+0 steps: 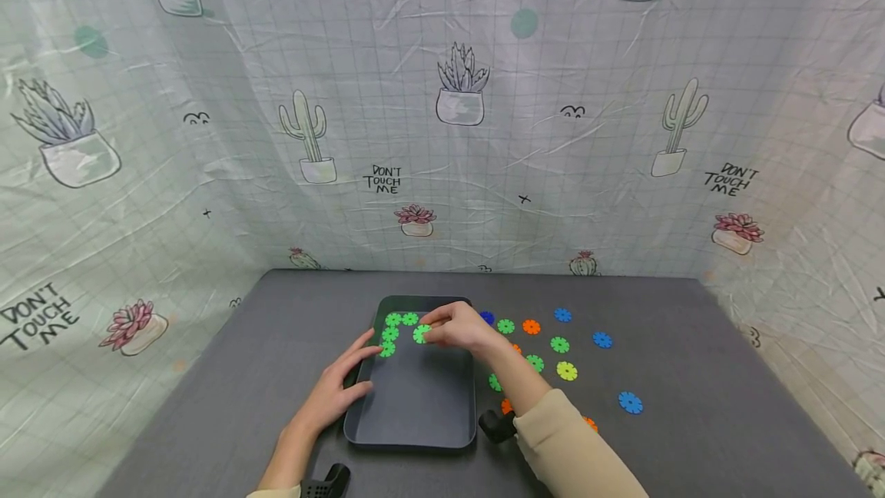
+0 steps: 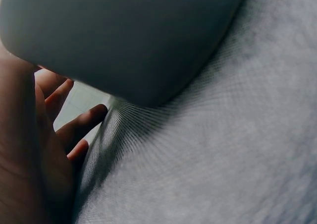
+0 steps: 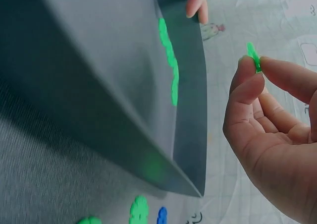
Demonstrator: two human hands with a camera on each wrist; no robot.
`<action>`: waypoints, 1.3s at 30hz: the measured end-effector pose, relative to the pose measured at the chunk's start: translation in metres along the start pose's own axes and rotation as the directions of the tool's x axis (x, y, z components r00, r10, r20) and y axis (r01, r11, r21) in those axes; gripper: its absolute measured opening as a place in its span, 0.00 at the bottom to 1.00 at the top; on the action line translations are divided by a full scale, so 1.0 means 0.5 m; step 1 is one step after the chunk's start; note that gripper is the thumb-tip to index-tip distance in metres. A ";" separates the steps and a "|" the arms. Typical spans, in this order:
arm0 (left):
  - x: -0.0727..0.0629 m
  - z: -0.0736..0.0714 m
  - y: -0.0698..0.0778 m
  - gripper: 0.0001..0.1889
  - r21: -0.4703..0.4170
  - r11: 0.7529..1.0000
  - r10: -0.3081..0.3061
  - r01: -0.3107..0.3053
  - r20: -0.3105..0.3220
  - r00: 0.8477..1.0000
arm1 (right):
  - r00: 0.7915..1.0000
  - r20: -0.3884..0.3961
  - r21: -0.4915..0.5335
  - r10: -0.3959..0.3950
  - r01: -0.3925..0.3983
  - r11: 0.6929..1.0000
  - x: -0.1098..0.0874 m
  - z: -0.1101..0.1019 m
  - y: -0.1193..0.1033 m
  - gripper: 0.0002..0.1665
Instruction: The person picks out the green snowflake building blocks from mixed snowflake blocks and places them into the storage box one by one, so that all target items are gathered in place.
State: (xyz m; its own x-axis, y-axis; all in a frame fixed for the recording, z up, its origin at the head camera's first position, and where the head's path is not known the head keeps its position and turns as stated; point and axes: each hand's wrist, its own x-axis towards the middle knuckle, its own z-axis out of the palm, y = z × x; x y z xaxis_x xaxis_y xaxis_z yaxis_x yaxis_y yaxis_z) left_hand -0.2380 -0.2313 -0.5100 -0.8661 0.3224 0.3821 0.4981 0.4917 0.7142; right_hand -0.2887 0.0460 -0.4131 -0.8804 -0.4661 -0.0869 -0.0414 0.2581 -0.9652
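A dark grey tray lies on the table. Inside it, several green notched discs run along the left wall and turn at the far left corner. Over the tray's far part, my right hand pinches another green notched disc between thumb and fingertips. The right wrist view shows that disc edge-on, apart from the tray. At the left rim rests my left hand, fingers extended, fingertips near the lowest disc in the row. In the left wrist view the tray hides part of that hand.
To the right of the tray lie scattered notched discs: blue ones, an orange one, a yellow one and green ones. My right forearm covers some. A cactus-print curtain hangs behind the grey table.
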 end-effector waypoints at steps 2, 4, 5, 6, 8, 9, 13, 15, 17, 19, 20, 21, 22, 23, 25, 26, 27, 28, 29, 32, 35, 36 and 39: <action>0.000 0.001 -0.001 0.29 0.003 1.000 0.000 0.000 0.001 1.000 | 1.000 0.004 0.005 -0.008 0.008 1.000 0.007 0.006 0.002 0.21; 0.000 0.002 -0.001 0.29 0.002 1.000 -0.001 0.001 0.004 1.000 | 1.000 0.008 0.009 -0.009 0.009 1.000 0.012 0.012 0.005 0.21; 0.000 0.002 -0.002 0.29 0.000 1.000 -0.001 0.001 0.007 1.000 | 1.000 0.010 0.013 -0.009 0.009 1.000 0.015 0.015 0.007 0.21; 0.000 0.002 -0.002 0.29 -0.002 1.000 -0.002 0.002 0.009 1.000 | 1.000 0.014 0.015 -0.009 0.009 1.000 0.018 0.018 0.009 0.21; -0.001 0.003 -0.003 0.29 -0.003 1.000 -0.004 0.004 0.013 1.000 | 1.000 0.019 0.025 -0.004 0.003 1.000 0.023 0.023 0.011 0.21; -0.001 0.002 -0.003 0.29 -0.004 1.000 -0.006 0.006 0.013 1.000 | 1.000 0.024 0.033 -0.004 0.003 0.999 0.026 0.026 0.012 0.21; -0.003 0.002 -0.002 0.29 -0.005 1.000 -0.012 0.012 0.016 1.000 | 0.999 0.035 0.056 0.004 -0.006 0.998 0.038 0.035 0.013 0.21; -0.003 0.001 -0.001 0.29 -0.006 1.000 -0.011 0.011 0.018 1.000 | 0.999 0.039 0.058 0.007 -0.009 0.998 0.044 0.040 0.014 0.21; -0.003 0.001 -0.001 0.29 -0.009 1.000 -0.009 0.009 0.018 1.000 | 0.999 0.040 0.059 0.013 -0.015 0.998 0.051 0.045 0.018 0.21; -0.004 0.001 -0.001 0.29 -0.010 1.000 -0.006 0.007 0.018 1.000 | 0.999 0.038 0.061 0.022 -0.025 0.998 0.057 0.052 0.024 0.20; -0.004 0.001 -0.001 0.29 -0.008 1.000 -0.006 0.006 0.017 1.000 | 0.999 0.035 0.062 0.026 -0.028 0.998 0.060 0.055 0.027 0.20; -0.004 0.002 -0.002 0.29 -0.007 1.000 -0.005 0.005 0.016 1.000 | 0.999 0.029 0.057 0.028 -0.030 0.998 0.062 0.059 0.031 0.20; -0.005 0.002 -0.003 0.29 -0.004 1.000 -0.005 0.005 0.015 1.000 | 0.999 0.025 0.055 0.032 -0.034 0.998 0.065 0.063 0.035 0.20; -0.005 0.003 -0.003 0.29 -0.001 1.000 -0.005 0.005 0.013 1.000 | 0.999 0.021 0.049 0.036 -0.037 0.998 0.067 0.067 0.038 0.20; -0.005 0.003 -0.005 0.29 0.004 1.000 -0.006 0.006 0.010 1.000 | 0.999 0.020 0.034 0.046 -0.047 0.998 0.071 0.074 0.045 0.19; -0.005 0.004 -0.006 0.29 0.006 1.000 -0.006 0.006 0.010 1.000 | 0.999 0.021 0.026 0.050 -0.050 0.998 0.072 0.078 0.048 0.19; -0.006 0.004 -0.006 0.29 0.004 1.000 -0.006 0.006 0.011 1.000 | 0.998 0.024 0.013 0.055 -0.056 0.998 0.074 0.082 0.051 0.19; -0.005 0.004 -0.006 0.29 0.003 1.000 -0.007 0.007 0.012 1.000 | 0.998 0.028 0.003 0.063 -0.063 0.998 0.075 0.085 0.053 0.19; -0.005 0.003 -0.007 0.29 0.003 1.000 -0.007 0.007 0.014 1.000 | 0.997 0.032 -0.009 0.068 -0.068 0.998 0.075 0.089 0.054 0.20; -0.004 0.001 -0.005 0.29 -0.007 1.000 -0.009 0.009 0.018 1.000 | 0.996 0.044 -0.043 0.074 -0.072 0.996 0.076 0.099 0.053 0.19; -0.002 -0.002 -0.001 0.29 -0.009 1.000 -0.008 0.008 0.018 1.000 | 0.995 0.064 -0.045 0.083 -0.080 0.996 0.077 0.108 0.050 0.19; -0.001 -0.003 0.000 0.29 -0.009 1.000 -0.007 0.007 0.017 1.000 | 0.994 0.069 -0.040 0.086 -0.084 0.996 0.077 0.109 0.049 0.19; 0.000 -0.004 0.002 0.29 -0.001 1.000 0.004 -0.004 0.018 1.000 | 0.992 0.082 -0.007 0.101 -0.100 0.995 0.079 0.112 0.047 0.18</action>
State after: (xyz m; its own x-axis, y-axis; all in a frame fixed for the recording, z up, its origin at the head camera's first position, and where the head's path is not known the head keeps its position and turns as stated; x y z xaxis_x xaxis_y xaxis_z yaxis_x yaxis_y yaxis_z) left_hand -0.2375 -0.2326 -0.5080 -0.8630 0.3391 0.3746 0.5019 0.4899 0.7128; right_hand -0.2980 -0.0140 -0.4528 -0.8386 -0.5054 -0.2036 0.0438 0.3099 -0.9498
